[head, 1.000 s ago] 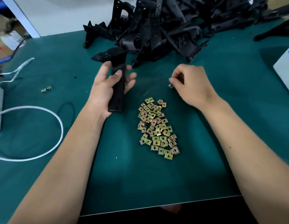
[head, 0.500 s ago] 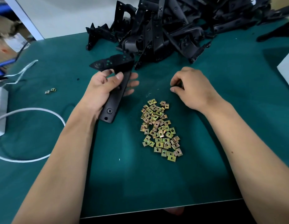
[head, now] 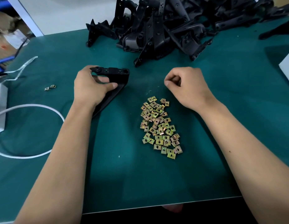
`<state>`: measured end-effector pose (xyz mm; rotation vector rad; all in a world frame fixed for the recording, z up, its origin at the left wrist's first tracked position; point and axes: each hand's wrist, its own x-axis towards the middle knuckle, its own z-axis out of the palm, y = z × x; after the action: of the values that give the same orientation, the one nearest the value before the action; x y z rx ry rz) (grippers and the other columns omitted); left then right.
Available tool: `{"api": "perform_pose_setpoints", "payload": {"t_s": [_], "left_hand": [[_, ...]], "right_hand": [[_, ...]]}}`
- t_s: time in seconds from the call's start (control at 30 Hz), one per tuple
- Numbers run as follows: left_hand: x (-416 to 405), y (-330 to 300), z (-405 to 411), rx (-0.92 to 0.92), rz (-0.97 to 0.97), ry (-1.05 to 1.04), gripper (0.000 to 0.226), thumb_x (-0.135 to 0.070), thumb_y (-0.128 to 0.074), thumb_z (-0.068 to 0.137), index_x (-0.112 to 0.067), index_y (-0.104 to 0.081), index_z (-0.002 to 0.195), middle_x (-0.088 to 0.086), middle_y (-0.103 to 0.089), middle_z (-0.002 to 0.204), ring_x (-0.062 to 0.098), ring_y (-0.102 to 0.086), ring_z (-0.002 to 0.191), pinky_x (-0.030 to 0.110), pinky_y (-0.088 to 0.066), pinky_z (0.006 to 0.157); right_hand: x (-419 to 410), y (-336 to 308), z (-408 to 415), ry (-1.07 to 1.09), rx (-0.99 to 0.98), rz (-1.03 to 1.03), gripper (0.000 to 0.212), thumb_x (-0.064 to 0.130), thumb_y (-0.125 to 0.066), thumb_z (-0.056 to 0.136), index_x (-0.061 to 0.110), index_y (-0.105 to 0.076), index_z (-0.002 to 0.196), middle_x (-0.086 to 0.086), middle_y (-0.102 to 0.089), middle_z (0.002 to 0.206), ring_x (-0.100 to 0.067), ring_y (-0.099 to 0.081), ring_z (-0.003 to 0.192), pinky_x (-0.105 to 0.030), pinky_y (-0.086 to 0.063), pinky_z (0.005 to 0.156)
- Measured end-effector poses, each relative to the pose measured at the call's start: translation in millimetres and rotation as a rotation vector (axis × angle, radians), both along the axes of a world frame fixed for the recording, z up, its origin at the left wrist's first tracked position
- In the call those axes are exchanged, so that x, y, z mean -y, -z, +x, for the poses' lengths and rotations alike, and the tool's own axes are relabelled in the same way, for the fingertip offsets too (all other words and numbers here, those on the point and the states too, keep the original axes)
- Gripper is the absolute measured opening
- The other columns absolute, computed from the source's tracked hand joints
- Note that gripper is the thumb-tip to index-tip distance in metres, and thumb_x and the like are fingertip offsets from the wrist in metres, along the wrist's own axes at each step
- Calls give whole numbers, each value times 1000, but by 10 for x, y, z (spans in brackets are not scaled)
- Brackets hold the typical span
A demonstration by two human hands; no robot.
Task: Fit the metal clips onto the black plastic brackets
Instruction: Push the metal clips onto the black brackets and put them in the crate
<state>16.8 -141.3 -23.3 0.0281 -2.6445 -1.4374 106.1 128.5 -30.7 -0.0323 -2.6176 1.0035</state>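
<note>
While the left hand (head: pixel 90 88) gripped a black bracket (head: pixel 115 78) on the counter (head: pixel 124 175), the right hand (head: pixel 187 88) stayed clenched, contents unclear, above the clips (head: pixel 160 126)

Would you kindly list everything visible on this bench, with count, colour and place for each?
Bracket pile: many, black, far side of the mat, centre to right.
Held bracket: one, black, left of centre, in the left hand.
Clip heap: dozens, brassy yellow, mat centre, near the right hand.
Stray clips: two, brassy, far left.
Cable: one, white, looped at left edge.
White box: one, right edge, partly cut off.
Mat: one, dark green, covering the bench.
Left hand: grips the held bracket.
Right hand: fingers curled above the heap; whether they pinch a clip cannot be told.
</note>
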Motion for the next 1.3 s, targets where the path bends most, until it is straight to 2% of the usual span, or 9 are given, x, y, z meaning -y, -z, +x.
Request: {"api": "perform_pose_setpoints", "payload": {"t_s": [0.1,0.17,0.27,0.4,0.5,0.6,0.93,1.1,1.3], "left_hand": [[-98,14,-4,-54,190,9,71,5,-80,77,-19,-53,139,-3,-74,98,-2,-69,74,20,-58,79],[-198,21,43,-116,246,77,66,4,-73,81,-18,-49,139,-12,-69,86,-3,-65,64,15,-52,70],[-328,49,152,-157,218,220,63,-10,-66,84,-20,-46,143,1,-52,86,10,-55,65,30,-51,69],[-388,82,245,-230,60,417,63,-42,-68,87,-21,-48,142,1,-59,90,20,-57,79,48,-53,81],[-396,74,258,-287,-19,400,79,-58,-77,78,-24,-46,143,-8,-63,98,18,-64,91,46,-55,86],[-425,65,285,-390,-117,410,93,-65,-83,71,-24,-42,144,-12,-65,92,8,-65,87,31,-55,81],[-546,35,344,-467,-181,513,96,-61,-87,70,-15,-43,143,-5,-65,94,13,-66,82,36,-54,76],[-580,39,351,-473,-185,515,97,-63,-87,68,-16,-44,141,-9,-66,94,12,-67,85,33,-54,78],[-605,52,350,-449,-181,516,95,-59,-88,67,-20,-43,140,-15,-66,98,8,-67,90,30,-55,83]], "right_hand": [[85,-6,16,-36,-21,-82,6,17,-76,91,22,-77,88,13,-65,68,3,-58,60,-7,-42,59],[153,-6,20,-48,-10,-213,1,17,-79,90,18,-78,90,10,-68,69,0,-62,55,-11,-45,55],[221,-12,18,-95,51,-486,16,6,-78,90,6,-76,106,-9,-74,83,-20,-72,59,-25,-56,52],[214,-20,12,-113,-5,-589,7,6,-70,96,4,-76,101,-9,-72,83,-19,-70,65,-27,-55,47],[196,-2,1,-106,-12,-695,8,7,-68,98,4,-74,95,-9,-69,84,-17,-69,69,-26,-54,49],[197,9,-5,-105,-14,-770,3,4,-71,96,4,-73,94,-7,-71,75,-19,-67,62,-26,-54,52],[313,-63,-66,-205,-119,-597,21,3,-69,93,19,-80,102,6,-79,91,-6,-71,85,-22,-56,78],[428,-104,-151,-160,-198,-650,6,10,-77,89,14,-78,93,-1,-77,80,-14,-71,71,-27,-58,70],[447,-101,-158,-170,-223,-633,9,10,-77,88,18,-81,92,2,-78,83,-11,-74,77,-23,-56,72]]}}
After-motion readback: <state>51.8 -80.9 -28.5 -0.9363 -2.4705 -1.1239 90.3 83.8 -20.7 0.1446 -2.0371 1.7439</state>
